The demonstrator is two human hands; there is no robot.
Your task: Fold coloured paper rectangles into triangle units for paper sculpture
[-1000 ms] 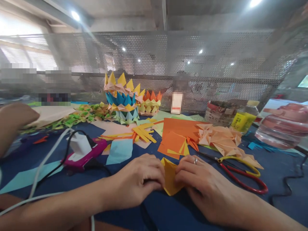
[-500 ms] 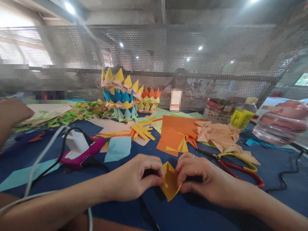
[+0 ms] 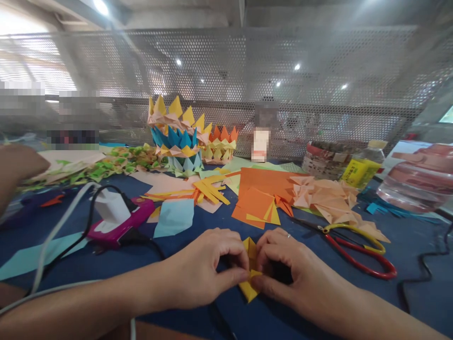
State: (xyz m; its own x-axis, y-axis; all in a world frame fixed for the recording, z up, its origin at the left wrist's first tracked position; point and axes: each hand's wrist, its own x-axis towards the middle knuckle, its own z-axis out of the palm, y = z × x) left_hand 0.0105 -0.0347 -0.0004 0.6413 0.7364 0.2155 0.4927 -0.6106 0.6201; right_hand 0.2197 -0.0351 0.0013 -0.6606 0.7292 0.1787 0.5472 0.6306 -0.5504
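A small folded piece of yellow paper (image 3: 250, 293) is held low over the blue table, in the middle of the head view. My left hand (image 3: 215, 264) pinches its left edge between thumb and fingers. From the other side, my right hand (image 3: 283, 262) is closed on the right edge, its thumb pressing down a fold. Between the hands the paper's centre is partly covered by fingers. Scissors (image 3: 361, 250) with one yellow and one red handle lie right of my right hand. Beyond my hands are orange paper squares (image 3: 253, 203) with thin yellow strips.
A magenta power strip (image 3: 123, 222) with cables lies on the left. Folded paper crowns (image 3: 180, 151) stand at the back. Peach folded paper (image 3: 325, 193), a yellow-labelled bottle (image 3: 363, 167) and a pink water jug (image 3: 417, 179) are at right. Another person's arm (image 3: 17, 170) reaches in at far left.
My hands have come closer together and the yellow paper is folded narrower, its open middle now mostly closed in. My right thumb has moved onto the front of the paper.
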